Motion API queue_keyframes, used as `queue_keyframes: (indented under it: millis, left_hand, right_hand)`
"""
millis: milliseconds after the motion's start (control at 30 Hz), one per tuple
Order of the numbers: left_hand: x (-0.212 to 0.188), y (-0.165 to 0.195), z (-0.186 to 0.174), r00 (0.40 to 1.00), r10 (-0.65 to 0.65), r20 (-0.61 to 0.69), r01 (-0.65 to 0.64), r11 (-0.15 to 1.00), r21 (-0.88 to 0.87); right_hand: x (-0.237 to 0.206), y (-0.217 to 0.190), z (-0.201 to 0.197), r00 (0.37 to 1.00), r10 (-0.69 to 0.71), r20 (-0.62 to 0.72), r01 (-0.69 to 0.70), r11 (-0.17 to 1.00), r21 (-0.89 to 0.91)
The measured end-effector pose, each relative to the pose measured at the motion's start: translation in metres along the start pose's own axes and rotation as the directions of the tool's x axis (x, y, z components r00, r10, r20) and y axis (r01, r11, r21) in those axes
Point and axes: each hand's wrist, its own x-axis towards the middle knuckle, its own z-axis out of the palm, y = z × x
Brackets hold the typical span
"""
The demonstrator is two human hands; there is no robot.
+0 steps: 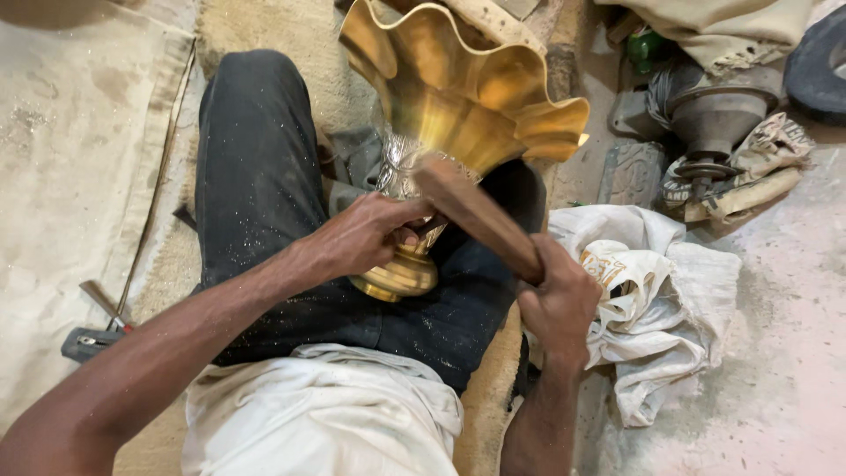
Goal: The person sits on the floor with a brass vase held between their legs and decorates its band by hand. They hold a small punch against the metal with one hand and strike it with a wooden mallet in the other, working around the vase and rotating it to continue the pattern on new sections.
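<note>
A brass vase with a wide wavy rim lies tilted across my lap, its round foot toward me. My left hand is closed around the vase's narrow stem, just above the foot. In my right hand is the handle of a wooden mallet. The mallet's head rests against the patterned silvery band of the vase, below the flared mouth. My legs in dark trousers lie under the vase.
A crumpled white cloth lies on the floor at my right. Behind it stand a grey metal machine part and rags. A small hammer-like tool lies on the pale mat at my left.
</note>
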Motion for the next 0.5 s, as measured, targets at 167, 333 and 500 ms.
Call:
queue_keyframes:
  millis: [167,333,500]
  left_hand:
    - [0.0001,0.0011,-0.0036,0.999,-0.044,0.025,0.043,0.999,0.017]
    - [0.0004,0.0032,-0.0053,1.000,0.003,0.008,-0.003,0.998,-0.068]
    - [-0.0007,0.0001,-0.0052,0.999,0.047,-0.025,-0.048,0.999,-0.025]
  right_hand:
    - [0.0060,-0.0058,-0.0019,0.990,0.088,0.106,-0.106,0.978,0.178]
    - [0.0062,-0.0042,-0.0070,0.984,0.148,0.099,-0.177,0.864,0.471]
    - [0.0104,-0.0099,-0.0053,0.998,-0.067,0.006,0.067,0.997,-0.025]
